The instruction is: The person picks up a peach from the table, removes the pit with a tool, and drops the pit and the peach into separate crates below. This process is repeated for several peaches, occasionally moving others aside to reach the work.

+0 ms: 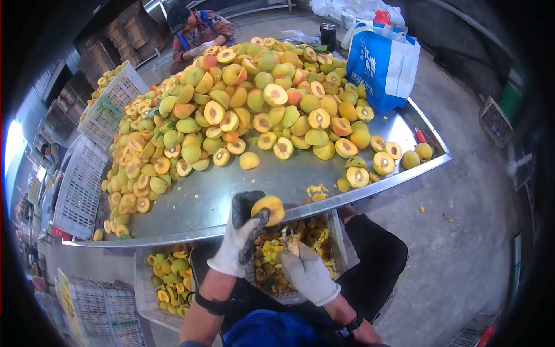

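My left hand, in a white glove with dark-coated fingers, is closed on a peach half at the near edge of the metal table. My right hand, in a white glove, is lower and to the right, closed round a small tool with a shiny metal end. Its exact kind is too small to make out. Under both hands is a crate holding pits and yellow trimmings. A large heap of halved peaches covers the far side of the table.
A crate of peach halves stands below the table at left. A blue and white bag, a dark cup and a red-handled tool are on the table. White plastic crates line its left side. Another person sits across.
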`<state>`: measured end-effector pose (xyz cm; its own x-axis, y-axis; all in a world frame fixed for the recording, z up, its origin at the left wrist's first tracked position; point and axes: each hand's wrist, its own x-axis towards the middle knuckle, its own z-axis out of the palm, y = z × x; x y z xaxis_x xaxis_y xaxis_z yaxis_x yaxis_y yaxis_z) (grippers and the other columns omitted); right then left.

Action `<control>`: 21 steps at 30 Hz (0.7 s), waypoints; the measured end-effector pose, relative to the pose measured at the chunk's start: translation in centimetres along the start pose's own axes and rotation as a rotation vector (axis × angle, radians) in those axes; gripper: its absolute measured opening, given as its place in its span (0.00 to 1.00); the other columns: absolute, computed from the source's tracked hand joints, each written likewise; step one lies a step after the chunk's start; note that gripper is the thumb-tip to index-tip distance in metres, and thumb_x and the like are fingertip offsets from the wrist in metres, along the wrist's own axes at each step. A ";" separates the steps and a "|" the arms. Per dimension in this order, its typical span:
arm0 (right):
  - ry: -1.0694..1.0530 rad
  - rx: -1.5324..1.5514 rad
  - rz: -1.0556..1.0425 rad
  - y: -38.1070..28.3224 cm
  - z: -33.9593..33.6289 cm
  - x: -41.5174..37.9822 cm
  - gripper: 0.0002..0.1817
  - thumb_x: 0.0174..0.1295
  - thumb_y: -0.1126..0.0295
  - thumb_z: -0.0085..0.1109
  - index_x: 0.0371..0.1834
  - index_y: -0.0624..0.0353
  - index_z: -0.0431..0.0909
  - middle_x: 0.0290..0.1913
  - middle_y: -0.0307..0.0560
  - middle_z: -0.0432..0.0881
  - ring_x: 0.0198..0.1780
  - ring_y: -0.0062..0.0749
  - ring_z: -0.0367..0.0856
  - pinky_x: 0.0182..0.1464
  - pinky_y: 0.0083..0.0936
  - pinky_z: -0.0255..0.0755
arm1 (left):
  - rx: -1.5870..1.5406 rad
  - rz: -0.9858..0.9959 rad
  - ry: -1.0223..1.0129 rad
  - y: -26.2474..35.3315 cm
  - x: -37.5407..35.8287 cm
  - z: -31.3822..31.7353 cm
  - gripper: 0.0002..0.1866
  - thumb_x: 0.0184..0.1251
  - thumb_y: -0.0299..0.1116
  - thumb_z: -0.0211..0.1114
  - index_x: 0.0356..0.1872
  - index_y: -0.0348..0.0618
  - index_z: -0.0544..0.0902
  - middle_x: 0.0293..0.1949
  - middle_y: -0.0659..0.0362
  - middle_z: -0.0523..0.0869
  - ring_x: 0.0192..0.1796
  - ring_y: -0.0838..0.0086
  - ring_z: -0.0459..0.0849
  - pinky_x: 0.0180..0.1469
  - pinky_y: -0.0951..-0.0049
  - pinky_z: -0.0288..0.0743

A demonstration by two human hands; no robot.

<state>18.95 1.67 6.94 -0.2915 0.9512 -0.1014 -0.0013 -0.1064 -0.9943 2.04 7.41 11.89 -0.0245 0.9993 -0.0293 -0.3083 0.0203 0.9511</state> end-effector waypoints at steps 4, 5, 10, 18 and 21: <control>0.027 -0.036 0.130 -2.7 1.0 -0.8 0.13 0.67 0.65 0.56 0.48 0.63 0.76 0.34 0.59 0.81 0.38 0.58 0.81 0.39 0.37 0.73 | -0.110 -0.056 0.089 0.0 -3.6 1.7 0.17 0.71 0.29 0.62 0.57 0.38 0.72 0.52 0.57 0.78 0.55 0.73 0.77 0.60 0.73 0.72; 0.042 -0.059 0.102 -2.6 1.2 -1.0 0.13 0.67 0.65 0.56 0.48 0.63 0.76 0.34 0.60 0.81 0.38 0.58 0.81 0.39 0.37 0.73 | -0.117 -0.055 0.084 -0.4 -4.0 1.8 0.17 0.70 0.29 0.63 0.57 0.38 0.72 0.52 0.57 0.78 0.55 0.73 0.78 0.60 0.73 0.72; 0.084 -0.102 0.127 -3.0 1.5 -1.6 0.14 0.68 0.63 0.55 0.48 0.62 0.76 0.34 0.61 0.81 0.40 0.59 0.82 0.40 0.39 0.74 | -0.227 -0.007 0.046 -3.8 -4.6 0.4 0.19 0.70 0.31 0.61 0.60 0.40 0.71 0.53 0.57 0.79 0.55 0.72 0.79 0.60 0.71 0.72; 0.100 -0.148 0.029 -0.4 1.2 -1.5 0.14 0.68 0.63 0.55 0.47 0.62 0.76 0.35 0.62 0.81 0.39 0.59 0.81 0.39 0.40 0.74 | -0.297 -0.032 -0.022 -2.1 -4.1 2.5 0.20 0.73 0.37 0.58 0.61 0.37 0.73 0.55 0.54 0.79 0.57 0.71 0.79 0.61 0.72 0.73; 0.081 -0.081 0.184 -1.2 1.2 -1.7 0.14 0.69 0.62 0.54 0.45 0.63 0.76 0.35 0.62 0.80 0.39 0.60 0.81 0.39 0.40 0.73 | -0.338 0.015 0.027 -2.9 -4.1 2.3 0.18 0.73 0.36 0.58 0.57 0.36 0.75 0.54 0.53 0.80 0.54 0.72 0.80 0.59 0.72 0.74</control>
<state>18.30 -0.22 8.35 -0.2020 0.9383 -0.2806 0.1228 -0.2599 -0.9578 5.25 3.33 9.92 -0.0552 0.9981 -0.0282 -0.6051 -0.0109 0.7961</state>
